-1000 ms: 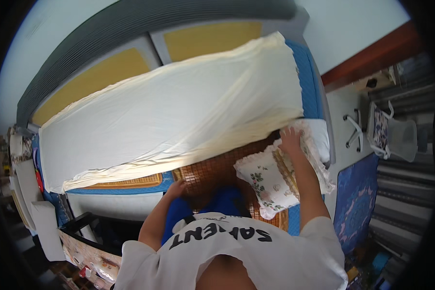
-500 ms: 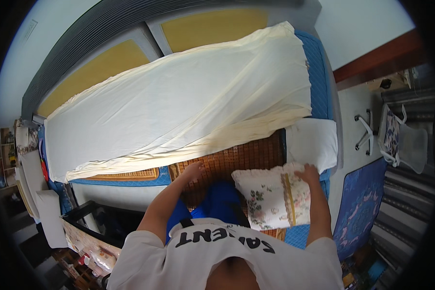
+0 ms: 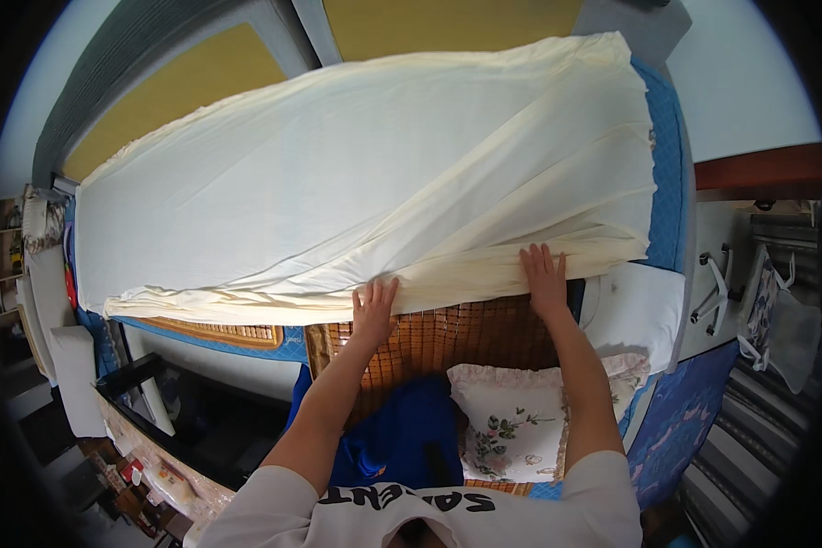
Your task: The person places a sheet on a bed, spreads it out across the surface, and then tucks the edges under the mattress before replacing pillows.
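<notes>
A pale cream bed sheet (image 3: 338, 173) lies across the bed, its near edge bunched in long folds and a gathered hem at the far side. My left hand (image 3: 374, 309) rests its outstretched fingers on the near folds at the middle. Farther right, my right hand (image 3: 545, 276) lays spread fingers on the same edge. Neither hand is closed on the cloth. Brown bamboo-tile matting (image 3: 447, 340) shows below the sheet's near edge. Under my right forearm is a frilled, rose-printed pillow (image 3: 511, 422), partly hidden by the arm.
A white pillow (image 3: 644, 306) lies at the bed's right end, beside the blue quilted mattress edge (image 3: 669, 210). A padded headboard with yellow panels (image 3: 447, 26) stands behind. At the lower left is a black-framed table (image 3: 128, 384); a dark blue patterned mat (image 3: 685, 429) is at the right.
My right hand has left the flowered pillow and reached forward onto the sheet's edge. My left hand has moved from the matting onto the folds. My view has shifted closer to the bed.
</notes>
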### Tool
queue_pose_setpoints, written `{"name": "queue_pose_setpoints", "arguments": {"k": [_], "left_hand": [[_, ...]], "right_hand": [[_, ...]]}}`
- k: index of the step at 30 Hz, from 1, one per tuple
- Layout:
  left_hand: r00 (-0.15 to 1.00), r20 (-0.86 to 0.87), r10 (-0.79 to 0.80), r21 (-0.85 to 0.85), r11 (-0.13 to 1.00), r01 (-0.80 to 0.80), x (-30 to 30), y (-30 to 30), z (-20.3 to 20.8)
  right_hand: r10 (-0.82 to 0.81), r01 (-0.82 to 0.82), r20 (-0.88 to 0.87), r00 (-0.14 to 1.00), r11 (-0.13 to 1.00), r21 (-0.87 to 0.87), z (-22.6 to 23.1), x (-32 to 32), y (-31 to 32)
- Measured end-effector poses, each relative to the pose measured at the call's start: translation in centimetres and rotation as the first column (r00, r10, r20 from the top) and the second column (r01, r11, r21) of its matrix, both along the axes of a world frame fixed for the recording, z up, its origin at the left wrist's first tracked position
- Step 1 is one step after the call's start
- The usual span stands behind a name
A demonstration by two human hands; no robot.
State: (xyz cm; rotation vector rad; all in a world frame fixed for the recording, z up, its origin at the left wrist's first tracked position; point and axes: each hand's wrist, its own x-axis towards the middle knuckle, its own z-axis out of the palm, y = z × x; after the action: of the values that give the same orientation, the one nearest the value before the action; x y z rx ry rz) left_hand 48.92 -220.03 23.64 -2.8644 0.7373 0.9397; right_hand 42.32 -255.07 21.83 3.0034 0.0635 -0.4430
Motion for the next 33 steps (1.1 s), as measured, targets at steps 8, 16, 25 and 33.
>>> {"name": "queue_pose_setpoints", "arguments": {"k": [8,16,25,33], "left_hand": [[0.977,-0.174,0.124,-0.084,0.987,-0.14,0.3,0.9,-2.1],[0.987,-0.153,-0.05,-0.254,0.967,0.01,-1.9,1.7,-1.6],[0.964,-0.256,-0.067,-0.188,0.982,0.018,-2.5,0.9,-1.9],[0.965,-0.243,-0.104,-0.17,0.983,0.063,-3.2,-0.2,-1.3]], "right_hand": [[-0.07,0.085,-0.179,0.981,0.993,0.081,-1.4,1.5,-2.0],[-0.015,0.019,-0.177,0.984,1.0,0.024,-1.5,-2.2,-5.1],[-0.102,-0.003,-0.655,0.749,0.987,-0.158,-1.6,-1.6,-4.5],[-0.55,0.495,0.353,0.756,0.835,0.24,5.6,5.6,-8.9]]}}
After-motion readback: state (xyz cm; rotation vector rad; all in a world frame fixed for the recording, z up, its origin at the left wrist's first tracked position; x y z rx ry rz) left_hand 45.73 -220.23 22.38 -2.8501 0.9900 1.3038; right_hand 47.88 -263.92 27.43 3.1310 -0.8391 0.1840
